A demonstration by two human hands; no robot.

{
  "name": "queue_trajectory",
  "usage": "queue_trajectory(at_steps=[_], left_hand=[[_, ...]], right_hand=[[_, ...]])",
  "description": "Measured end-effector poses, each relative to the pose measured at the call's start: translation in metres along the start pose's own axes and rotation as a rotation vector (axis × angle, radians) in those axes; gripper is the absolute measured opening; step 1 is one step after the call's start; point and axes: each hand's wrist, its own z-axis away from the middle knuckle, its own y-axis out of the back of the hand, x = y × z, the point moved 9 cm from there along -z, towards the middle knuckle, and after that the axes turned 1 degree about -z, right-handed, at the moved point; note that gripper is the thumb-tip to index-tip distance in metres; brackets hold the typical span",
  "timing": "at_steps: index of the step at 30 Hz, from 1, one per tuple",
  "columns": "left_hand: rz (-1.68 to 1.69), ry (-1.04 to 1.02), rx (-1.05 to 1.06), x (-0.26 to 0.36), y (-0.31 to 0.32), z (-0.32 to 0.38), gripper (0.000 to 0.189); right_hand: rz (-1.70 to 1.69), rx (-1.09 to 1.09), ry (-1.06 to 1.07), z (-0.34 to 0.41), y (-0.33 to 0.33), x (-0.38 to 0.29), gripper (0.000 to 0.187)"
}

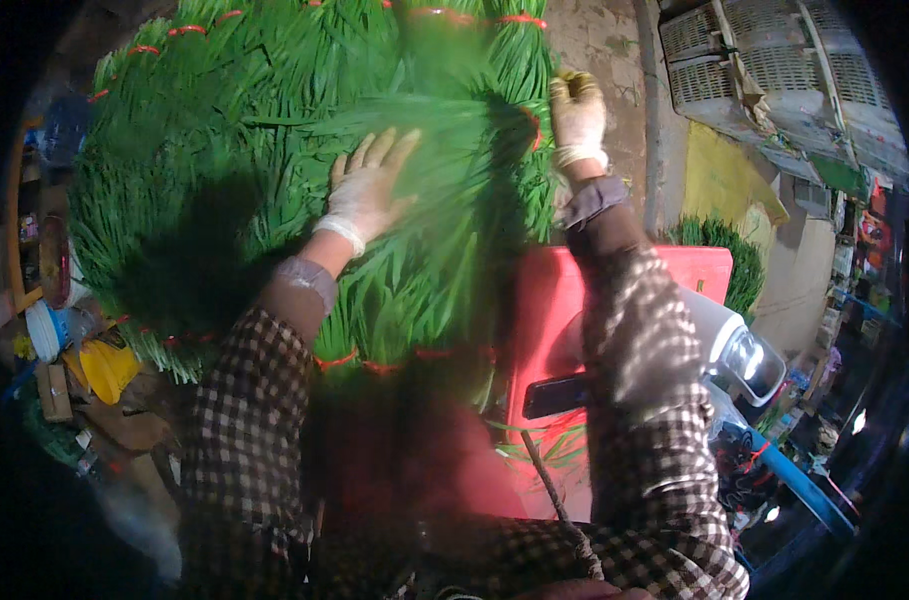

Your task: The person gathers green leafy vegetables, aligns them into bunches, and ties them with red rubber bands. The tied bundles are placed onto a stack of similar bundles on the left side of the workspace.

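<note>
A broad heap of long green leaves, which look like garlic chives [191,150], lies in front of me in bundles bound with red ties [334,360]. My left hand [372,180], in a thin pale glove, lies palm down with spread fingers on a blurred bunch of leaves [439,157]. At the heap's right edge is my right hand [578,112], gloved too, with its fingers curled and yellowish at the tips. It is beside the end of a bundle with a red tie [535,129]; whether it grips anything is hidden.
A red plastic surface [548,300] near my right forearm bears a dark phone [553,396] and loose leaves. Right of it are a blue pole [799,480] and more greens [743,259]. Plastic crates [769,67] stand far right; a yellow container [109,369] lies left.
</note>
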Motion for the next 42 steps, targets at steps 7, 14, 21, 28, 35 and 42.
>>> queue_trajectory(at_steps=[7,14,21,28,35,42], left_hand=[[-0.013,-0.044,0.142,-0.012,-0.031,0.006,0.112],[0.064,-0.051,0.164,-0.015,-0.029,0.006,0.117],[0.131,-0.059,0.154,-0.022,-0.036,0.003,0.114],[0.141,-0.058,0.161,-0.023,-0.035,0.004,0.112],[0.158,-0.046,0.147,-0.022,-0.032,0.004,0.11],[0.059,-0.061,0.218,-0.011,-0.018,0.016,0.109]], right_hand=[[0.541,-0.048,-0.063,-0.057,0.028,0.121,0.042],[0.829,-0.181,-0.166,-0.064,-0.011,0.123,0.076],[0.608,-0.375,-0.297,-0.072,-0.062,0.105,0.065],[0.287,-0.285,-0.423,-0.073,-0.093,0.109,0.067],[0.46,-0.297,-0.363,-0.103,-0.097,0.151,0.074],[0.378,-0.071,-0.376,-0.079,-0.065,0.11,0.053]])
